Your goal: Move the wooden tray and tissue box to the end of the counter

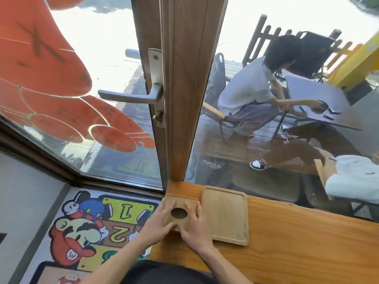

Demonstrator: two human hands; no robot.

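Observation:
A wooden tissue box (181, 203) with an oval hole in its top stands at the left end of the wooden counter (297, 238), against the door post. My left hand (158, 226) grips its left side and my right hand (196, 228) its right side and near edge. Right beside the box lies an empty wooden tray (225, 214), flat on the counter, a narrow gap apart from it.
A wooden door frame (182, 89) with a metal lever handle (131, 96) rises behind the box. Glass panes stand to the left and behind the counter. A cartoon floor mat (92, 228) lies below left. Outside, people sit at a table (320, 99).

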